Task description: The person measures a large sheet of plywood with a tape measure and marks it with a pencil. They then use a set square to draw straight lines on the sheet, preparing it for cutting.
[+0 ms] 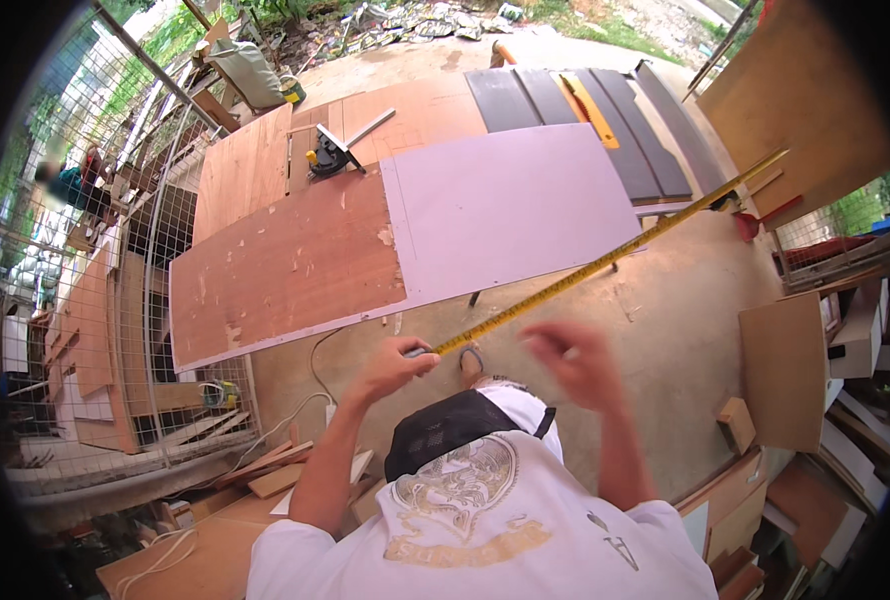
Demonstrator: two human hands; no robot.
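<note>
Holds with the left hand (pixel 390 368), near the centre of the frame, the grey case (pixel 420 352) of a yellow tape measure (pixel 565 287), with fingers closed around it. Extends from this grip toward the upper right of the frame, with its long axis in 1 slanting line and its far end in front of the leaning board (pixel 800 85). Passes at the lower right corner of the pale pink panel (pixel 510 205); cannot tell if touching or above. Shows the right hand (pixel 572 362) nearer to the middle of the blade, just below and apart, blurred, half open, seemingly with nothing held.
</note>
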